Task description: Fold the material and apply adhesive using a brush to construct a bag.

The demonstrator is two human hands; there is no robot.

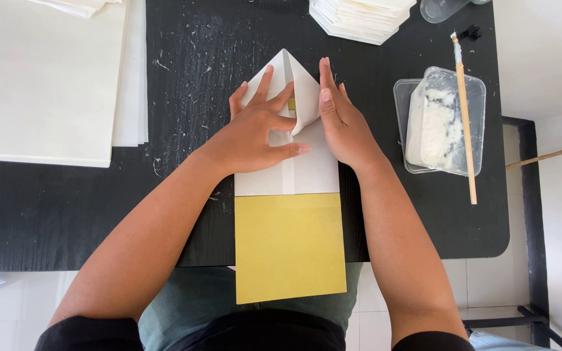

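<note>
Black bench (47, 214), flecked white. On it: folded paper (294, 169), white sheets (40, 78) left, paper stack (359, 19) top, paste tub (443, 123) with brush (464, 117) right.

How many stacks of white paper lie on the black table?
3: a large stack at far left, a small stack at the top-left edge, a folded stack at top centre. More may lie outside view.
</note>
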